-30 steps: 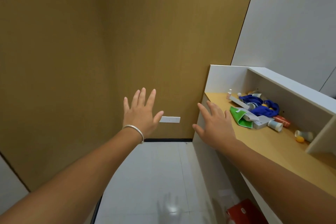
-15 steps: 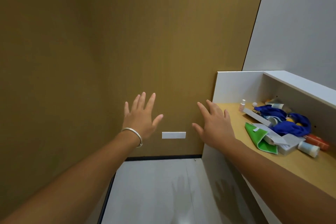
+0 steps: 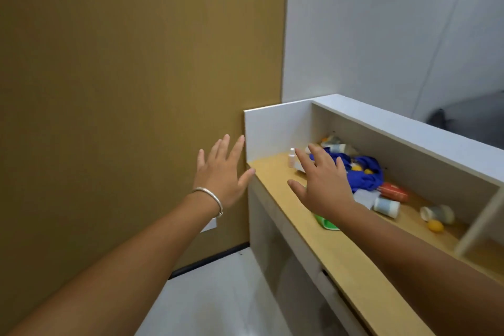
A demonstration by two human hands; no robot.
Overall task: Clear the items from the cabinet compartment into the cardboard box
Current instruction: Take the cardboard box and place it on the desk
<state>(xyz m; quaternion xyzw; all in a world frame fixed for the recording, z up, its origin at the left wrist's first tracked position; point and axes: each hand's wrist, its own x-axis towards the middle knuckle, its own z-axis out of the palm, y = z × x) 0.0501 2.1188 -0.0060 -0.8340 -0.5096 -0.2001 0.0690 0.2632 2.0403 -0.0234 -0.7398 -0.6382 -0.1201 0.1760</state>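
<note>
The cabinet compartment (image 3: 275,131) has a white side wall and a wooden shelf holding a pile of items. In the pile lie a blue cloth (image 3: 362,172), a red tube (image 3: 395,191), a green packet (image 3: 326,222), a small white bottle (image 3: 291,157), pale cylinders (image 3: 386,207) and a yellow ball (image 3: 435,225). My right hand (image 3: 321,183) hovers open over the left part of the pile, hiding some of it. My left hand (image 3: 221,174), with a silver bracelet, is open just left of the compartment's side wall. No cardboard box is in view.
A brown wall (image 3: 122,90) fills the left. A grey wall rises behind the cabinet. A white divider (image 3: 480,221) bounds the compartment on the right. White floor (image 3: 218,294) lies below, beside the cabinet's lower front.
The view has swung right and closer to the cabinet. My right hand has moved from beside the cabinet to over the items; my left hand has followed up to the side wall.
</note>
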